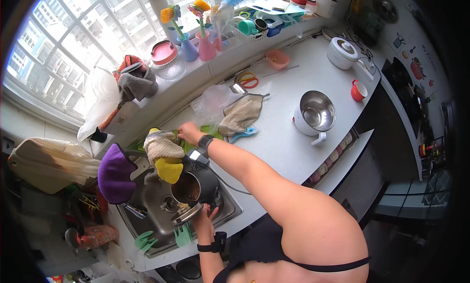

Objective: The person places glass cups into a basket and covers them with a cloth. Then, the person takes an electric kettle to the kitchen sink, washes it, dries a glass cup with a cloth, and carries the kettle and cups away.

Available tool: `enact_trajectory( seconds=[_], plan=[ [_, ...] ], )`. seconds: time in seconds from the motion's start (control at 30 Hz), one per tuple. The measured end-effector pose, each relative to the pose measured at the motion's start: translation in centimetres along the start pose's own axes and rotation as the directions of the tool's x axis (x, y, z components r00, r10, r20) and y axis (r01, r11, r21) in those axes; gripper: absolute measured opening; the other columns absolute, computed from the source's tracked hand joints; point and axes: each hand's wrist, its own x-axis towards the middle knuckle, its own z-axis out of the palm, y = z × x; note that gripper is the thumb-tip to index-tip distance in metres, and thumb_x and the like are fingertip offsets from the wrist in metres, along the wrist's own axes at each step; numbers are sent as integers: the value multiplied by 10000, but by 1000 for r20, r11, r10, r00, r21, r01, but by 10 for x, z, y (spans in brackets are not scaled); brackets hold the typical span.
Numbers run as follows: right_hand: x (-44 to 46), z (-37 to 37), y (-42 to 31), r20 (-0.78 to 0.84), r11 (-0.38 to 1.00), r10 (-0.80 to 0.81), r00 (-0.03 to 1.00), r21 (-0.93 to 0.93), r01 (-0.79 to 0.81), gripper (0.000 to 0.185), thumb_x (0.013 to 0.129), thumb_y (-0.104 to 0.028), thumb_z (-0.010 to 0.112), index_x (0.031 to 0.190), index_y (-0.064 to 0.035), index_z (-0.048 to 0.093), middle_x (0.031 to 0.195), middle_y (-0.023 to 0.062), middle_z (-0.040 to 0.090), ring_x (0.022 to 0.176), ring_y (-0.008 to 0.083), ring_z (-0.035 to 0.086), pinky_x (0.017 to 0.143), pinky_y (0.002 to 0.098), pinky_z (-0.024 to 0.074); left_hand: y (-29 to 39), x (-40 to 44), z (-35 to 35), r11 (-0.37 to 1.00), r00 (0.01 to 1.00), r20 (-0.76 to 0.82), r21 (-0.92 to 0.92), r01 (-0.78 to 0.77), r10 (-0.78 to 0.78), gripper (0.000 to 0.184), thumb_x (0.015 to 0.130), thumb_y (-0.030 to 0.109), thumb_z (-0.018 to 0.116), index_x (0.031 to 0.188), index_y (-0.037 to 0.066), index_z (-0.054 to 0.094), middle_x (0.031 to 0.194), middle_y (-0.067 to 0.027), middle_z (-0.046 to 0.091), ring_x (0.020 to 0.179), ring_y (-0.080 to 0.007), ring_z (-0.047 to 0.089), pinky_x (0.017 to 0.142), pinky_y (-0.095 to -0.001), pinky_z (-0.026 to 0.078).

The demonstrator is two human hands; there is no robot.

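My left hand holds a round metal-rimmed pot lid, tilted almost edge-on, over the front of the sink. Beside the lid, a dark pot lies tipped in the sink, with brown residue inside. Beyond the sink, my right hand has its fingers curled beside a beige mesh cloth and above something green; what they grip, if anything, is hidden. A yellow cloth hangs below the beige one. To its left is a purple cloth.
Green fork-shaped pieces lie at the sink's front edge. On the counter are another mesh cloth, scissors, a white electric pot, a red mug and a white cooker. Vases line the windowsill.
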Motion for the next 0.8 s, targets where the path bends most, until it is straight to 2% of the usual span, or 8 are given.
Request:
enact_trajectory(
  seconds=[0.07, 0.1, 0.13, 0.17, 0.27, 0.43, 0.57, 0.8],
  plan=[
    [9, 1, -2, 14, 993, -60, 998, 104, 58, 195, 761, -130, 584, 931, -39, 611, 838, 155, 605, 792, 279, 579, 696, 337, 455, 6, -8, 3, 1000, 999, -39, 17, 5, -4, 109, 724, 78, 550, 721, -24, 510, 681, -61, 480, 643, -125, 499, 598, -389, 558],
    [14, 9, -4, 131, 680, 278, 952, 673, -291, 268, 783, -124, 551, 1037, -38, 552, 918, 143, 590, 828, 253, 574, 713, 328, 457, 6, -9, 1, 1000, 1000, -24, 30, 2, -1, 109, 724, 78, 550, 721, -24, 510, 681, -61, 480, 643, -125, 499, 598, -389, 558],
    [10, 7, -5, 410, -7, 434, 802, 892, -452, 347, 806, -119, 518, 1143, -37, 493, 998, 131, 575, 864, 227, 568, 731, 319, 459, 5, -11, -4, 998, 1000, -5, 67, 9, -9, 108, 723, 78, 551, 730, -22, 509, 679, -61, 476, 644, -126, 498, 597, -394, 557],
    [0, 2, -3, 395, -13, 447, 803, 900, -436, 347, 806, -119, 518, 1143, -37, 493, 998, 131, 575, 864, 227, 568, 731, 319, 459, 5, -14, -9, 994, 1000, 16, 105, 14, -16, 109, 722, 78, 551, 738, -21, 508, 677, -62, 472, 645, -127, 497, 596, -400, 557],
    [-53, -58, -29, 392, 348, 395, 831, 774, -530, 418, 841, -157, 484, 1226, -20, 398, 1116, 108, 517, 928, 197, 536, 762, 290, 451, 6, -25, -16, 991, 995, 51, 110, 74, -80, 122, 702, 41, 559, 797, 1, 494, 662, -46, 487, 600, -119, 498, 598, -387, 556],
    [-211, -160, -27, 272, 354, 447, 852, 821, -448, 296, 847, -139, 460, 1117, -18, 472, 930, 66, 586, 787, 146, 584, 700, 267, 477, -5, -49, -34, 984, 981, 185, 173, 31, -63, 89, 722, 62, 546, 767, 0, 501, 684, -47, 478, 643, -121, 496, 586, -378, 557],
    [-357, -210, 7, -115, 454, 828, 549, 711, -536, 229, 816, -96, 453, 1013, -13, 534, 840, 47, 594, 684, 100, 557, 602, 223, 449, -17, -62, -38, 975, 954, 287, 220, 17, -82, 94, 716, 17, 528, 804, 25, 496, 692, -29, 500, 620, -95, 498, 584, -342, 557],
    [-539, -213, 61, -348, 384, 913, 211, 564, -731, 240, 769, -79, 513, 1005, -34, 523, 797, 65, 574, 607, 121, 556, 517, 228, 447, -55, -87, -10, 951, 870, 459, 306, 37, -181, 198, 753, 8, 530, 931, 76, 477, 811, -28, 507, 708, -105, 518, 610, -320, 551]
  ],
)
